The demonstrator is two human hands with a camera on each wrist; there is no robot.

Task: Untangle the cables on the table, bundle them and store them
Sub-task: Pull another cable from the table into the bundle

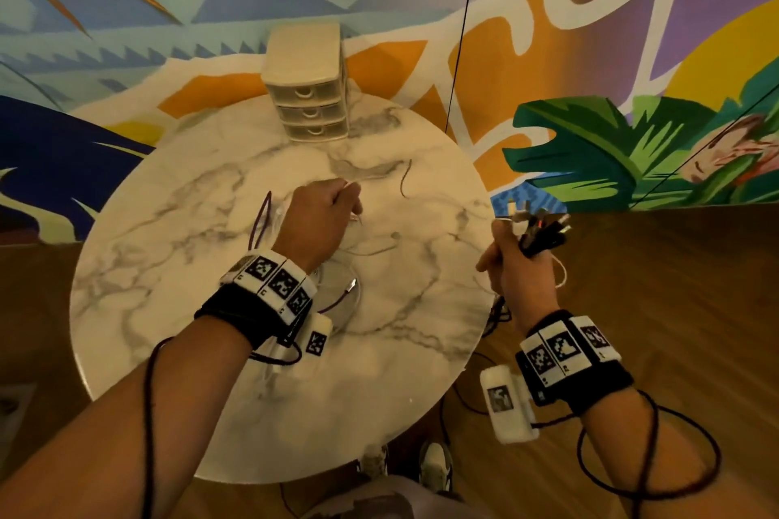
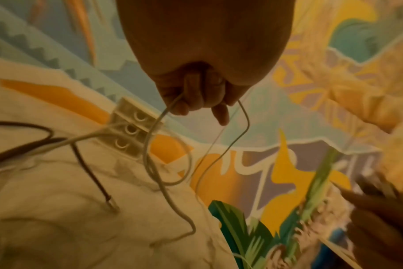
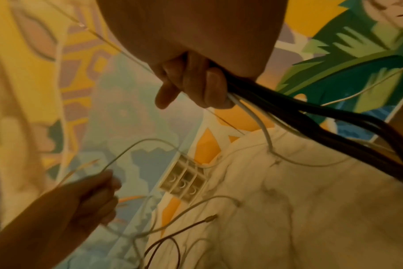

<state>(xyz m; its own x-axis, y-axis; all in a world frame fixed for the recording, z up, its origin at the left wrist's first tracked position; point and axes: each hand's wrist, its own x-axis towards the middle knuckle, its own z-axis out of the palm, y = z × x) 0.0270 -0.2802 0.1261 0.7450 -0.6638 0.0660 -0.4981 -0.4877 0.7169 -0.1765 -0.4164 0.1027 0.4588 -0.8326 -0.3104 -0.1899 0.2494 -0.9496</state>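
Note:
My left hand (image 1: pixel 324 215) is raised over the middle of the round marble table (image 1: pixel 168 308) and grips thin white cables (image 2: pixel 150 145) that loop down from its curled fingers (image 2: pixel 196 102) to the tabletop. My right hand (image 1: pixel 518 257), past the table's right edge, grips a bundle of black and white cables (image 3: pixel 299 112); their plugs (image 1: pixel 543 223) stick up above the fist. Dark purple cables (image 1: pixel 261 219) and more white strands lie loose on the table beside and under my left wrist.
A small beige three-drawer box (image 1: pixel 310 97) stands at the table's far edge, all drawers closed. A painted wall rises behind it. A thin black cord (image 1: pixel 461 29) hangs down right of the box. Wooden floor (image 1: pixel 674 287) lies to the right; shoes (image 1: pixel 434 464) show below the table.

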